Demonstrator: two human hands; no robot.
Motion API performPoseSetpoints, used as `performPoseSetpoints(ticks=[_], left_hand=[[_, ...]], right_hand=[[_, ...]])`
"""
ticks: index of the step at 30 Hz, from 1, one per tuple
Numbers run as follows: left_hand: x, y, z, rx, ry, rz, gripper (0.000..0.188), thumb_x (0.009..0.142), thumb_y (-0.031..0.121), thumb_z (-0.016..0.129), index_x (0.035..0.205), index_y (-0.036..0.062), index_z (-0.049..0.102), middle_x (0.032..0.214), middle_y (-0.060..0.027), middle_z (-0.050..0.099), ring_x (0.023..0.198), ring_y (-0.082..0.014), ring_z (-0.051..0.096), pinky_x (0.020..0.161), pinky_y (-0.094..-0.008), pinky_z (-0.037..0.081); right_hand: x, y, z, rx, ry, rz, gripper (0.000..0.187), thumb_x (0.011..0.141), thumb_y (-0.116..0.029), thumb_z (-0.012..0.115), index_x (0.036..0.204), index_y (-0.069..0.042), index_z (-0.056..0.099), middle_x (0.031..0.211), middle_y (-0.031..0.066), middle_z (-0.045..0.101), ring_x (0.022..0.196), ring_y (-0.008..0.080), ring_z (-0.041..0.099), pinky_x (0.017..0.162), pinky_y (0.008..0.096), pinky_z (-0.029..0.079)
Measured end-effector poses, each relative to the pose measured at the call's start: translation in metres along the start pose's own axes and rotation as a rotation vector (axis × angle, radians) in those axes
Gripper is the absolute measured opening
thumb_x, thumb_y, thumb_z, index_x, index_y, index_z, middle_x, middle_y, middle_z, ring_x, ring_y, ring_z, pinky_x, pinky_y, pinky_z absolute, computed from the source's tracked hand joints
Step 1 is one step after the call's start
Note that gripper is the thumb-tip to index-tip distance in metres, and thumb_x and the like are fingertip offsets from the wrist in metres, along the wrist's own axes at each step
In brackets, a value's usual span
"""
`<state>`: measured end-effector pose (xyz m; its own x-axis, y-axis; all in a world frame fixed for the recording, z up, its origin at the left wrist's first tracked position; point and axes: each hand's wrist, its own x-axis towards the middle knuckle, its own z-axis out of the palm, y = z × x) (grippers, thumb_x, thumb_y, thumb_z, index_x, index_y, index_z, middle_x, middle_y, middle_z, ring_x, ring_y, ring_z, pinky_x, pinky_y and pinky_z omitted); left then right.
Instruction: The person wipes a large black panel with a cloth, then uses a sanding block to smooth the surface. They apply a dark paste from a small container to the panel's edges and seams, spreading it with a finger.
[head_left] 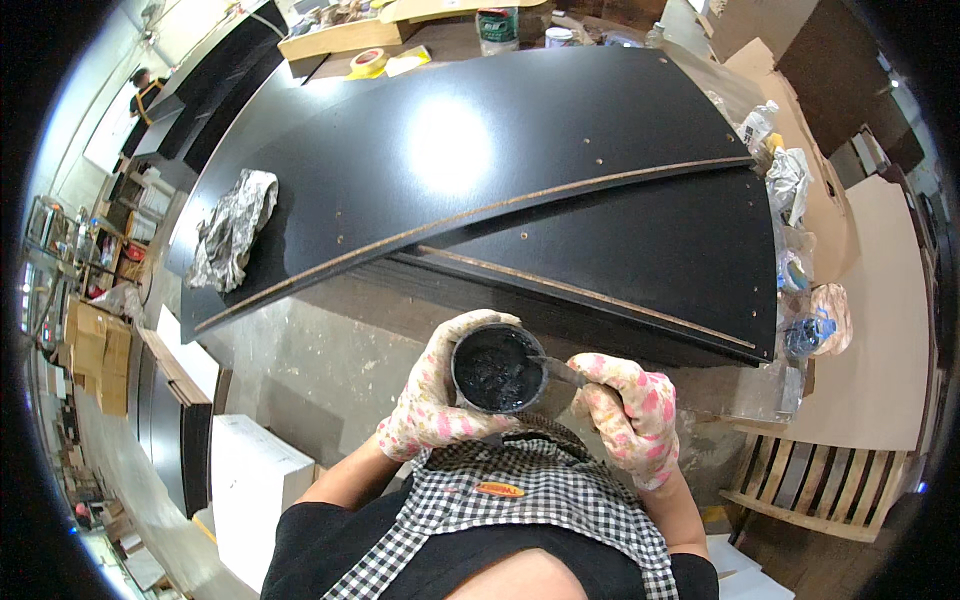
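Observation:
My left hand [433, 390], in a pale floral glove, is wrapped round a small round tub [498, 368] and holds it in front of my checked apron. Inside the tub is a glossy black paste with an uneven surface. My right hand [632, 413], gloved alike, is closed on a thin-bladed tool [562, 373], perhaps a small scraper, whose tip reaches into the tub. Its handle is hidden in my fingers. Beyond both hands lies a large black panel [370, 150] with a bare brown edge, overlapping another black panel [640, 245].
A crumpled, stained cloth [235, 230] lies on the large panel's left end. At the back stand a tape roll [369, 61] and a green-labelled jar [497, 30]. Bottles and plastic bags [788, 185] line the right side. A slatted wooden bench [815, 485] stands lower right. Another person [146, 92] is far left.

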<state>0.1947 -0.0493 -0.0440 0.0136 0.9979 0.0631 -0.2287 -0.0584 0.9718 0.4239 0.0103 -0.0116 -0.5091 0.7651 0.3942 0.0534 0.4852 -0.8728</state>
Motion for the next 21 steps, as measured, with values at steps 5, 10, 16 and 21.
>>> performPoseSetpoints(ticks=[5,10,16,21], left_hand=[[0.017,-0.007,-0.007,-0.062,-0.091,-0.003,0.107,0.057,0.014,0.096,0.146,0.007,0.037,0.144,-0.015,0.05,0.132,-0.0267,0.049,0.113,-0.0425,0.038],[0.014,-0.012,-0.036,-0.03,-0.056,0.045,0.107,0.058,0.018,0.096,0.145,0.0041,0.036,0.143,-0.0149,0.05,0.133,-0.0252,0.048,0.115,-0.0417,0.036],[-0.003,-0.022,-0.053,0.025,0.243,0.046,0.106,0.055,0.03,0.097,0.142,0.0044,0.041,0.137,-0.0166,0.055,0.129,-0.0282,0.053,0.11,-0.0439,0.042],[-0.013,-0.035,-0.057,-0.013,0.312,0.002,0.108,0.053,0.028,0.098,0.142,0.004,0.041,0.138,-0.0175,0.054,0.128,-0.0284,0.053,0.109,-0.0438,0.042]], right_hand=[[0.014,-0.005,-0.005,-0.074,0.046,-0.09,0.033,0.09,0.007,0.058,0.122,0.002,0.064,0.098,0.0134,0.073,0.065,0.0141,0.064,0.057,0.0268,0.05],[0.046,0.016,0.014,-0.381,0.003,-0.195,0.043,0.086,0.008,0.063,0.127,-0.004,0.065,0.098,0.0131,0.067,0.074,0.0199,0.064,0.062,0.0293,0.051],[0.09,0.044,0.047,-0.764,-0.131,-0.364,0.059,0.073,-0.008,0.063,0.131,-0.015,0.065,0.091,0.0022,0.056,0.081,0.0231,0.055,0.072,0.0384,0.045],[0.109,0.045,0.058,-0.835,-0.245,-0.378,0.058,0.071,-0.008,0.065,0.13,-0.013,0.066,0.091,0.0022,0.055,0.083,0.0226,0.053,0.079,0.0395,0.04]])
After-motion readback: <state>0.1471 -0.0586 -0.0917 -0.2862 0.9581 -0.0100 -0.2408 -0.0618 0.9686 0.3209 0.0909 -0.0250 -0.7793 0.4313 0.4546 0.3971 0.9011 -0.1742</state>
